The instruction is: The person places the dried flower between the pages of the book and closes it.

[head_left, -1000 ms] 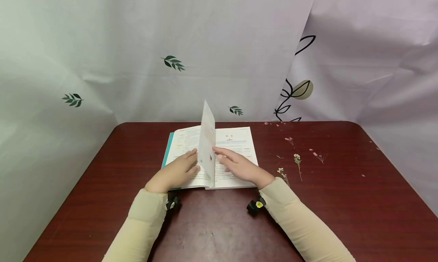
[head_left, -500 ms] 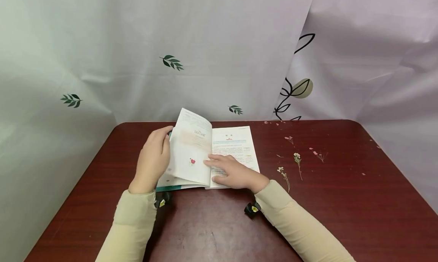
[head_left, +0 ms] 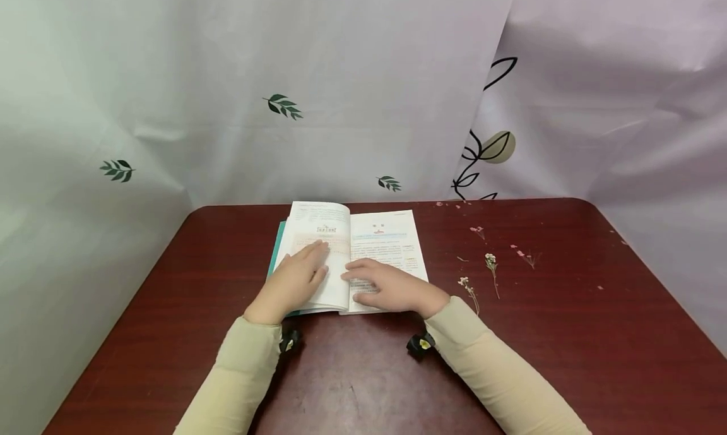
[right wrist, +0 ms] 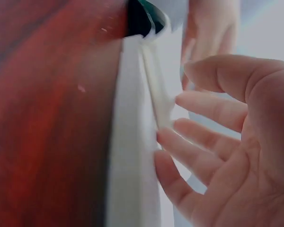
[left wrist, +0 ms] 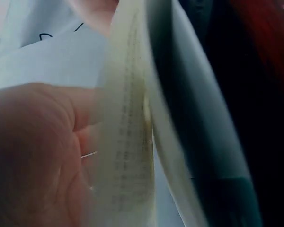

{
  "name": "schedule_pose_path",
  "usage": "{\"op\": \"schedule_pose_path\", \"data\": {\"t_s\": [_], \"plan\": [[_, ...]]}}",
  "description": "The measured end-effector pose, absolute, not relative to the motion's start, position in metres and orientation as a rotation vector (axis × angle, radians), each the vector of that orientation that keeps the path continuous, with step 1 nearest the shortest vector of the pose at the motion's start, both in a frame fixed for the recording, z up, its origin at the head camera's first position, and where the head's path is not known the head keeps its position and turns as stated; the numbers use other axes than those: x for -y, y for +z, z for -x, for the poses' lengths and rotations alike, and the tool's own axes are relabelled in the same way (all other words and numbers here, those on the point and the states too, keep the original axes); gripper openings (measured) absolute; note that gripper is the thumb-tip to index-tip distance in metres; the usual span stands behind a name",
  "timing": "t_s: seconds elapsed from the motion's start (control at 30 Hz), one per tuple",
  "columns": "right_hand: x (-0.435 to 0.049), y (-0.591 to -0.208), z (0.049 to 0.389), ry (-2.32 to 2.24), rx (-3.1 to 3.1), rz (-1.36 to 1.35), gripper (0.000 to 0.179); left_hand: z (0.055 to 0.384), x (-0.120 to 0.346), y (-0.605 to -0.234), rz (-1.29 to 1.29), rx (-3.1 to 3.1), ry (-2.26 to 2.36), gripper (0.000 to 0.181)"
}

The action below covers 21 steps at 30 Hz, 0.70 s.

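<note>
A book (head_left: 369, 242) is lying opened out on the far half of the dark red surface (head_left: 602, 346), left of some dried sprigs (head_left: 492, 268). The left hand (head_left: 292, 283) is resting over the left page (head_left: 315, 220), its fingers lying nearly straight and gripping nothing; the right hand (head_left: 392, 286) is spreading loosely bent, empty fingers over the right page (head_left: 389, 249), their tips reaching the spine (head_left: 349, 249), though how hard they are pressing I cannot tell. Probably the step in hand is smoothing the left page down. In the left wrist view the leaves near that hand are standing apart, so working well is likely meaning sweeping the left palm gently from spine to outer edge while the right fingertips are steadying the middle, keeping the pressure even and avoiding creasing the paper or dragging the book sideways
</note>
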State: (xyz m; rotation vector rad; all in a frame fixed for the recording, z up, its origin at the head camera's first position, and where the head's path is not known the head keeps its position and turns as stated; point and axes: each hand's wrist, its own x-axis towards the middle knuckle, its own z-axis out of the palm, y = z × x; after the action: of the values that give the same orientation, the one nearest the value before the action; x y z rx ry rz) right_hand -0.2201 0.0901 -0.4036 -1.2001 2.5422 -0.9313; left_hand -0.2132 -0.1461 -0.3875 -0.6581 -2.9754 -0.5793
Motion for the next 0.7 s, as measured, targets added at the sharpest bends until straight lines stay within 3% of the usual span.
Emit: {"op": "schedule_pose_path", "data": {"t_s": [0.33, 0.7], "plan": [[-0.126, -0.384, 0.235, -0.99, -2.543, 1.103, 0.028, 0.215, 0.145, -0.398, 0.8, 3.134, -0.594, 0.067], [-0.176, -0.371, 0.251, -1.081, -2.818, 0.649, 0.024, 0.209, 0.146, -0.392, 0.752, 3.231, -0.555, 0.065]]}}
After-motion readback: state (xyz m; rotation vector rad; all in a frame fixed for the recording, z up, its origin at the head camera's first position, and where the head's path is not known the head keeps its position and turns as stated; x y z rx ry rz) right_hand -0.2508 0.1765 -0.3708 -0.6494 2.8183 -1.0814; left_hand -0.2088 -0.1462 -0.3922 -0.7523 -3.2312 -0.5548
